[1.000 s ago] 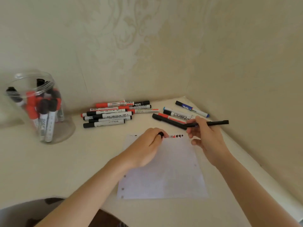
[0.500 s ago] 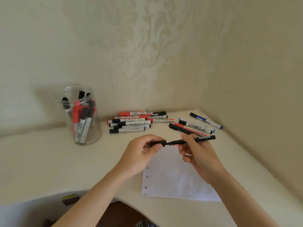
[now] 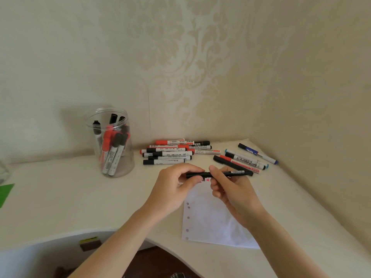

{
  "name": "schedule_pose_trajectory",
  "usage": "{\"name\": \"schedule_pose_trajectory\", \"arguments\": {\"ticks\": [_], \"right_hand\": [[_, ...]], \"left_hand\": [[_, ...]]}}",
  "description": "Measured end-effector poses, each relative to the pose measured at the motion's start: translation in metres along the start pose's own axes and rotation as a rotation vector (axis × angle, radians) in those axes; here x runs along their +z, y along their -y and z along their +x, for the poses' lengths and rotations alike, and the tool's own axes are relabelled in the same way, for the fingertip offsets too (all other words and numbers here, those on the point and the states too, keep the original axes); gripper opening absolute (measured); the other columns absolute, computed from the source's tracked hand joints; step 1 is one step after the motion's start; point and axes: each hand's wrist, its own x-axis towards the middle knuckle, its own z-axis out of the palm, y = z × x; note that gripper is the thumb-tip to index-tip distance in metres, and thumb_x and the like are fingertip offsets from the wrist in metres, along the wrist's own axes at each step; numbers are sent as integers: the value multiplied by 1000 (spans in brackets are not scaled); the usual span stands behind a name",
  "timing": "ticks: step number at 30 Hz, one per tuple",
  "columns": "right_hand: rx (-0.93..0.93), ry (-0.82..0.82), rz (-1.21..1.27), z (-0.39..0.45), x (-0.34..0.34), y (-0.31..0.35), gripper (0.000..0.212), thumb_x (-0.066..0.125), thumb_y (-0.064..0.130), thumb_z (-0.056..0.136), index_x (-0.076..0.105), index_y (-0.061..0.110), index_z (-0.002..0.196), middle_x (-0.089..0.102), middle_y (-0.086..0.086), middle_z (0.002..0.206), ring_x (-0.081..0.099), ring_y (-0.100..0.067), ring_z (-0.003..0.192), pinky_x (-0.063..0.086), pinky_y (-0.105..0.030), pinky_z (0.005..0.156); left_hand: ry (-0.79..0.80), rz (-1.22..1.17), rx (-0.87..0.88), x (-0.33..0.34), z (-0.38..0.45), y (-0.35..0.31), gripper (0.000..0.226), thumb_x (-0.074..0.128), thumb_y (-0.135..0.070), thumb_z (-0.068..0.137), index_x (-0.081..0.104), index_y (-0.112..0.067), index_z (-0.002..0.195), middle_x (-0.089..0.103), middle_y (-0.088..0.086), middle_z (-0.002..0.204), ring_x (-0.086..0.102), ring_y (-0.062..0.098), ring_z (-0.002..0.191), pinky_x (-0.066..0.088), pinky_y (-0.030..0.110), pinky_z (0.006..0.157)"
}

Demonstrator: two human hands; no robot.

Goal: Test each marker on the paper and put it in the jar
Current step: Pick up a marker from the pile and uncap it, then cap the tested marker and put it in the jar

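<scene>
At centre frame the left hand [image 3: 176, 185] and the right hand [image 3: 230, 187] hold a slim black marker [image 3: 220, 174] level above the top edge of the paper [image 3: 210, 221]. The left fingers are curled round the marker's left end, where the cap would sit; the right thumb and fingers pinch the barrel near its middle. Whether the cap is fully seated cannot be told, since the left hand covers that end.

Small red test marks [image 3: 206, 179] show on the paper just below the marker. The jar [image 3: 110, 143], clear and open-topped, stands at middle left with several markers upright inside. A pile of untested markers [image 3: 170, 152] lies just right of the jar, and a smaller group [image 3: 247, 159] lies toward the right corner of the desk [image 3: 60, 197].

Judgement: the step in hand is capping, with transfer to the jar to follow. To do it well, cap and barrel should be kept in one straight line and pressed together until seated. One hand should then carry the marker to the jar's mouth and lower it end-first among those standing inside, without knocking the jar's rim.
</scene>
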Motion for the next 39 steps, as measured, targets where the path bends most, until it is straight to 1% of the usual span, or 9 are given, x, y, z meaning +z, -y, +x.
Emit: {"name": "schedule_pose_trajectory", "arguments": {"ticks": [5, 11, 16, 19, 23, 27, 29, 35, 39], "right_hand": [[46, 63, 57, 5, 11, 2, 23, 70, 19, 89, 62, 7, 71, 54, -7, 62, 48, -14, 53, 43, -20, 49], [217, 211, 342, 9, 37, 3, 25, 72, 28, 79, 66, 6, 88, 55, -2, 69, 49, -8, 59, 45, -14, 50], [260, 204, 249, 31, 75, 7, 37, 76, 38, 82, 70, 7, 101, 69, -5, 88, 58, -12, 66, 54, -20, 60], [175, 147, 83, 46, 92, 10, 24, 73, 27, 90, 69, 11, 107, 71, -6, 94, 63, -13, 69, 58, -23, 66], [-16, 117, -327, 71, 111, -1, 14, 66, 12, 94, 68, 11, 108, 71, -9, 97, 66, -13, 70, 56, -20, 59], [-96, 84, -577, 95, 116, -18, 8, 64, 19, 95, 71, 17, 97, 72, -2, 93, 65, -12, 77, 58, -24, 71], [-199, 83, -827, 105, 112, -24, 7, 63, 23, 95, 69, 22, 99, 70, 5, 98, 64, -10, 86, 50, -15, 72], [-366, 160, -1354, 120, 93, -44, 32, 60, 26, 95, 62, 25, 127, 62, 5, 127, 58, -14, 115, 46, -26, 94], [-437, 159, -1436, 129, 86, -59, 35, 60, 31, 96, 58, 26, 131, 55, 4, 132, 54, -18, 118, 45, -28, 95]], "left_hand": [[-76, 16, 74, -7, -5, 1, 19, 69, -10, 88, 74, -22, 102, 71, -13, 94, 67, 10, 94, 56, 31, 83], [-240, -482, -172, -17, -10, -7, 13, 72, -10, 85, 73, -15, 96, 74, 2, 94, 69, 14, 86, 53, 26, 82], [-443, -584, -177, -61, -9, -4, 12, 65, -8, 89, 68, -6, 101, 74, 7, 98, 71, 19, 93, 54, 26, 82], [-548, -441, -103, -108, -4, -12, 12, 65, -7, 90, 66, -7, 102, 73, 6, 97, 71, 18, 92, 55, 25, 82], [-640, -199, 42, -168, 5, -33, 17, 65, -8, 91, 64, -13, 107, 72, 2, 99, 71, 15, 92, 56, 28, 84], [-668, 109, 142, -211, 24, -47, 20, 64, -14, 92, 63, -22, 110, 70, -6, 95, 67, 4, 89, 50, 15, 83], [-657, 285, 181, -219, 37, -48, 21, 63, -13, 93, 63, -22, 112, 68, -9, 93, 64, 1, 86, 48, 10, 78], [-474, 772, 82, -214, 58, -13, 33, 55, -21, 97, 53, -23, 129, 64, -3, 95, 58, 19, 89, 48, 36, 80], [-376, 908, -73, -207, 63, 3, 33, 49, -31, 99, 55, -24, 130, 68, 1, 108, 57, 27, 103, 42, 42, 88]]}}
